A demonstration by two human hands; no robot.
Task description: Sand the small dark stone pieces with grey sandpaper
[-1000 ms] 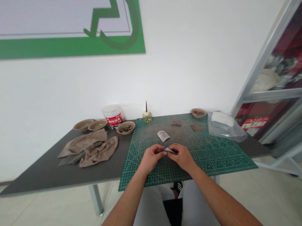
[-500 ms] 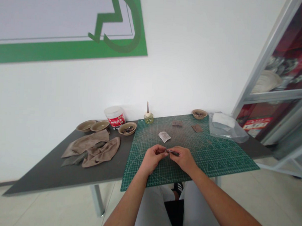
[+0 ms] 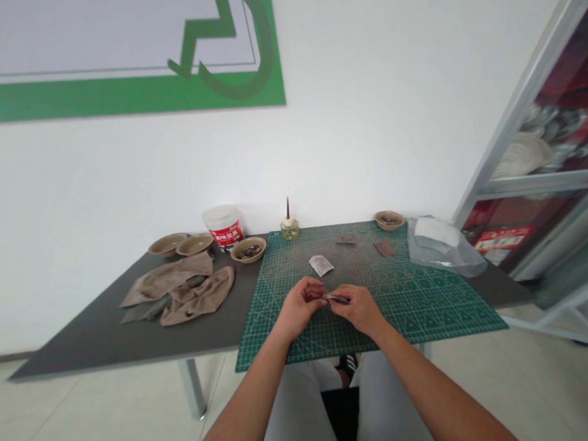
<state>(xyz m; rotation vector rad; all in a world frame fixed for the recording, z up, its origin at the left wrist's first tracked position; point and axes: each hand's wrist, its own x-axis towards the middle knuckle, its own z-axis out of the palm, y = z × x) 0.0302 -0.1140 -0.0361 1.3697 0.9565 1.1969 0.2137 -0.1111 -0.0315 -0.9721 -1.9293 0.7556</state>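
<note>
Fingertip work seemed underway over the mat, near side;
the right hand pinched a dark piece; the left hand met its left end, grip untellable; next move seemingly called for steadiness.

Stretches across the lower part of the frame as a dark grey tabletop. Carries a green gridded cutting mat from the centre to the lower right, slightly overhanging the near edge. Bears, left of centre, rumpled brown cloth and greyish-green cloth, with two tan bowls side by side just behind. Supports, near the far edge, a white tub with a red label and, just beside, a bowl of small dark pieces. Holds at right a clear plastic bag, lying partly over the mat.
</note>
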